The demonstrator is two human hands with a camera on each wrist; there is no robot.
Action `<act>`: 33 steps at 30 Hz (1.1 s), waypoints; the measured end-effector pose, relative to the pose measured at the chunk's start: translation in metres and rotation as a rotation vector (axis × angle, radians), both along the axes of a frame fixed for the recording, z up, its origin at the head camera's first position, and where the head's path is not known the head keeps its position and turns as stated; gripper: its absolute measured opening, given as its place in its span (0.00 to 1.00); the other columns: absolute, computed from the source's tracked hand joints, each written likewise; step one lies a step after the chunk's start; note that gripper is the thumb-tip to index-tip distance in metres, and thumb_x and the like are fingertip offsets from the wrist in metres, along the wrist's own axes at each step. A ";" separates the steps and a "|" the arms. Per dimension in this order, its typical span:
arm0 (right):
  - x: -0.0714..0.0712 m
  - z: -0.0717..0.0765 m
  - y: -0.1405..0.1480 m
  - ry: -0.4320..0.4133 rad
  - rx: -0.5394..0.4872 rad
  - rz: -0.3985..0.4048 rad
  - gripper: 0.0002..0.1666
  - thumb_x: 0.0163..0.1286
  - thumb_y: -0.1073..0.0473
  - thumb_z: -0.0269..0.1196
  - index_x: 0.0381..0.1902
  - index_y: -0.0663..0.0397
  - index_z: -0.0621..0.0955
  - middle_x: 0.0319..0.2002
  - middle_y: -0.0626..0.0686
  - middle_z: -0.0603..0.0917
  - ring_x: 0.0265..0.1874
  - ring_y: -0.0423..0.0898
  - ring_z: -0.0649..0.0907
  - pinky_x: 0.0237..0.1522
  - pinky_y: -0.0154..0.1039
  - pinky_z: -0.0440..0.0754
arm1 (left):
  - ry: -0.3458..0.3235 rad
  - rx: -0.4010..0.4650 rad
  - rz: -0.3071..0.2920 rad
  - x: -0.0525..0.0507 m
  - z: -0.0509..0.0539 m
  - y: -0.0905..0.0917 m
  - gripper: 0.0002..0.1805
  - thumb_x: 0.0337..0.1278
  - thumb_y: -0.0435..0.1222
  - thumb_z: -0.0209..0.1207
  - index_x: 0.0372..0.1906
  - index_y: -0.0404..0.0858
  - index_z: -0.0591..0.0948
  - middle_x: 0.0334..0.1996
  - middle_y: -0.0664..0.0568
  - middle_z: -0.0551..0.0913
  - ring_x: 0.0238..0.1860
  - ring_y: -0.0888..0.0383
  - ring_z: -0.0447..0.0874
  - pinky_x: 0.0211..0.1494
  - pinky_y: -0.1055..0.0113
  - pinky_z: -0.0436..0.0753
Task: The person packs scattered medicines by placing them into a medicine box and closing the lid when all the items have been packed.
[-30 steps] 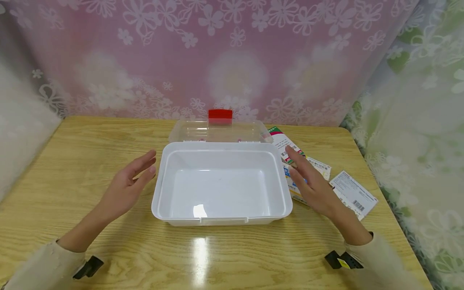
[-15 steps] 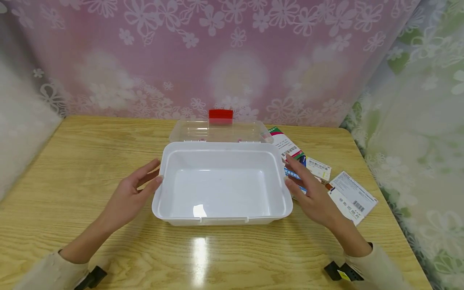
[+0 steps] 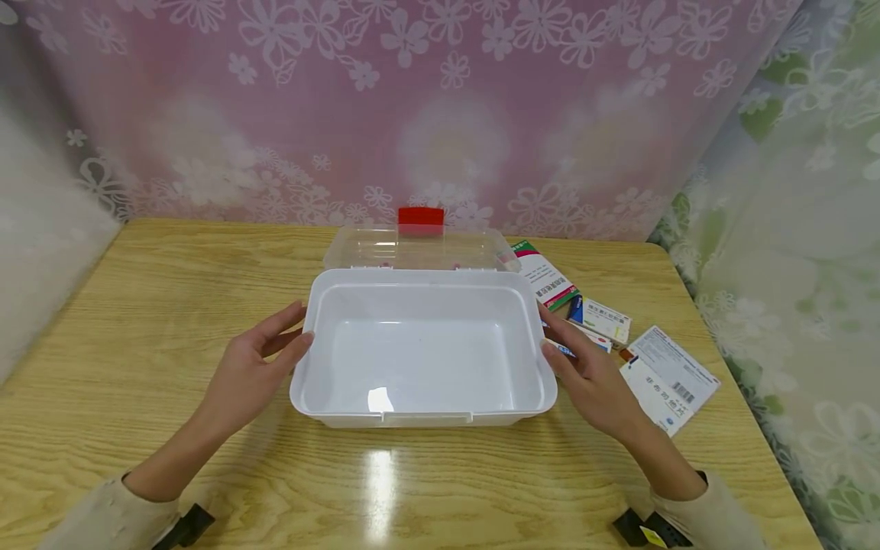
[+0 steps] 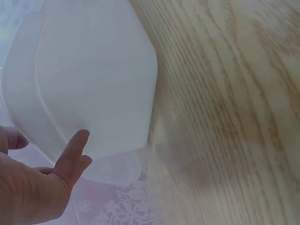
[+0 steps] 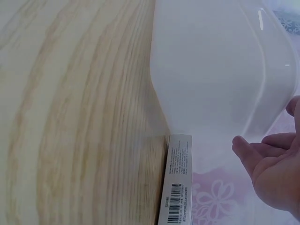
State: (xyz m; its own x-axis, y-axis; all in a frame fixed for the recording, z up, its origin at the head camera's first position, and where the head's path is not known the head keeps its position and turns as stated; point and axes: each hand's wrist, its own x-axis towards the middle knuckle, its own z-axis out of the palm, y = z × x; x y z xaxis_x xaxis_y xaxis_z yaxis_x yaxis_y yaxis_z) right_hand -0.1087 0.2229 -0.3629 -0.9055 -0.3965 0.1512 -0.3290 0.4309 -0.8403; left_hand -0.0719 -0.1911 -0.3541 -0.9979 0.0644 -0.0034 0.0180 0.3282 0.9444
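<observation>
In the head view, a white plastic storage box sits on the wooden table with its inside bare. Its clear lid is folded back behind it and carries a red latch. My left hand holds the box's left rim, thumb on top and fingers below along the outer wall. On the opposite side my right hand grips the right rim in the same way. In the left wrist view, fingertips lie against the box's outer wall. The right wrist view shows fingers under the rim.
Several medicine boxes lie right of the storage box: a green-and-white one, a blue-and-white one and a white one with a barcode. A floral curtain hangs behind the table.
Both hands have moved inward from beside the storage box and now hold its left and right rims. The storage box stands practically where it was, its lid still folded back.
</observation>
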 end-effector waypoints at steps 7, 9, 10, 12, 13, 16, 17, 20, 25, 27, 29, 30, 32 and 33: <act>0.002 -0.002 -0.002 -0.036 -0.041 0.016 0.28 0.78 0.61 0.47 0.73 0.48 0.60 0.66 0.55 0.68 0.58 0.50 0.76 0.46 0.33 0.81 | 0.001 -0.028 0.002 0.001 0.000 0.002 0.32 0.67 0.45 0.56 0.71 0.36 0.64 0.65 0.46 0.69 0.57 0.48 0.76 0.42 0.69 0.83; 0.002 -0.002 -0.002 -0.055 -0.061 0.014 0.27 0.78 0.60 0.47 0.73 0.51 0.61 0.66 0.56 0.69 0.57 0.50 0.76 0.47 0.33 0.81 | 0.011 -0.041 -0.005 0.000 -0.001 0.002 0.31 0.67 0.44 0.56 0.70 0.37 0.65 0.64 0.45 0.70 0.55 0.47 0.78 0.41 0.68 0.84; 0.002 -0.003 -0.003 -0.061 -0.069 0.013 0.27 0.78 0.60 0.46 0.73 0.52 0.61 0.66 0.56 0.69 0.57 0.50 0.76 0.48 0.33 0.81 | 0.016 -0.043 -0.008 0.000 -0.001 0.002 0.31 0.67 0.44 0.56 0.70 0.37 0.65 0.63 0.44 0.71 0.54 0.46 0.78 0.41 0.68 0.84; 0.003 -0.003 -0.003 -0.068 -0.079 0.007 0.27 0.79 0.59 0.46 0.73 0.54 0.61 0.66 0.57 0.68 0.59 0.50 0.75 0.49 0.32 0.79 | 0.026 -0.050 -0.011 0.000 -0.001 0.002 0.30 0.67 0.43 0.56 0.70 0.37 0.65 0.62 0.42 0.72 0.52 0.44 0.80 0.40 0.68 0.84; 0.003 -0.004 -0.003 -0.071 -0.086 0.006 0.27 0.79 0.60 0.46 0.73 0.55 0.60 0.66 0.57 0.68 0.59 0.50 0.74 0.50 0.31 0.79 | 0.028 -0.049 -0.013 0.000 -0.001 0.002 0.30 0.67 0.42 0.56 0.70 0.37 0.65 0.62 0.42 0.72 0.51 0.44 0.80 0.40 0.68 0.84; 0.003 -0.005 -0.004 -0.074 -0.097 -0.003 0.27 0.79 0.60 0.46 0.73 0.55 0.61 0.66 0.57 0.68 0.59 0.50 0.74 0.50 0.31 0.79 | 0.027 -0.046 -0.016 0.000 -0.001 0.002 0.30 0.67 0.41 0.56 0.70 0.37 0.65 0.61 0.41 0.73 0.50 0.43 0.80 0.39 0.67 0.84; 0.003 -0.005 -0.004 -0.078 -0.098 -0.007 0.27 0.79 0.59 0.46 0.73 0.55 0.61 0.66 0.57 0.68 0.59 0.50 0.74 0.50 0.31 0.79 | 0.024 -0.045 -0.017 0.000 -0.001 0.002 0.30 0.67 0.41 0.56 0.70 0.37 0.65 0.61 0.41 0.73 0.49 0.43 0.80 0.39 0.67 0.85; 0.004 -0.006 -0.004 -0.088 -0.105 -0.020 0.27 0.78 0.58 0.47 0.72 0.55 0.61 0.67 0.56 0.68 0.59 0.48 0.75 0.50 0.31 0.79 | 0.007 -0.045 -0.023 0.000 0.000 0.001 0.30 0.67 0.41 0.56 0.70 0.37 0.65 0.62 0.41 0.72 0.49 0.43 0.81 0.39 0.67 0.85; 0.004 -0.007 -0.005 -0.096 -0.152 -0.006 0.27 0.78 0.61 0.47 0.72 0.56 0.62 0.67 0.58 0.67 0.59 0.46 0.75 0.50 0.32 0.79 | -0.028 0.000 -0.047 -0.002 0.003 0.000 0.31 0.67 0.40 0.57 0.70 0.34 0.64 0.63 0.40 0.71 0.50 0.42 0.80 0.40 0.64 0.85; 0.004 -0.008 -0.005 -0.092 -0.167 -0.002 0.27 0.78 0.61 0.47 0.72 0.57 0.62 0.67 0.59 0.67 0.58 0.44 0.76 0.49 0.32 0.79 | -0.042 0.026 -0.058 -0.003 0.004 -0.001 0.31 0.67 0.39 0.57 0.70 0.33 0.63 0.63 0.40 0.70 0.50 0.41 0.80 0.39 0.63 0.85; 0.005 -0.009 -0.006 -0.088 -0.178 -0.006 0.26 0.78 0.62 0.47 0.72 0.56 0.62 0.67 0.59 0.67 0.57 0.43 0.76 0.48 0.32 0.80 | -0.053 0.043 -0.067 -0.004 0.005 -0.002 0.31 0.67 0.38 0.57 0.70 0.33 0.63 0.63 0.39 0.70 0.50 0.40 0.80 0.39 0.61 0.86; 0.005 -0.009 -0.006 -0.085 -0.182 -0.006 0.26 0.78 0.62 0.47 0.72 0.56 0.62 0.67 0.59 0.67 0.57 0.42 0.76 0.48 0.32 0.80 | -0.059 0.047 -0.070 -0.004 0.005 -0.002 0.31 0.66 0.38 0.58 0.70 0.33 0.63 0.63 0.39 0.70 0.50 0.40 0.80 0.38 0.61 0.86; 0.004 -0.009 -0.007 -0.084 -0.188 -0.012 0.26 0.78 0.62 0.47 0.72 0.56 0.63 0.67 0.58 0.67 0.57 0.43 0.76 0.49 0.32 0.80 | -0.066 0.046 -0.072 -0.006 0.005 -0.003 0.32 0.66 0.39 0.58 0.70 0.33 0.63 0.63 0.39 0.70 0.49 0.41 0.81 0.38 0.60 0.86; 0.004 -0.009 -0.007 -0.087 -0.190 -0.015 0.26 0.78 0.62 0.47 0.72 0.56 0.62 0.67 0.58 0.67 0.58 0.44 0.76 0.49 0.32 0.79 | -0.068 0.045 -0.071 -0.006 0.005 -0.004 0.32 0.66 0.39 0.58 0.70 0.33 0.63 0.63 0.40 0.70 0.49 0.41 0.81 0.38 0.60 0.86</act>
State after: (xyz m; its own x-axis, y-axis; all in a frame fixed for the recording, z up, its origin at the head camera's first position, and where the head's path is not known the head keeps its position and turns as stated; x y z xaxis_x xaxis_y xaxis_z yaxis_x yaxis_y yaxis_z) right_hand -0.1046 0.2154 -0.3722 -0.9242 -0.3541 0.1431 -0.2462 0.2661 -0.9320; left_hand -0.0782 -0.1948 -0.3492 -0.9884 0.1369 -0.0661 -0.0245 0.2856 0.9580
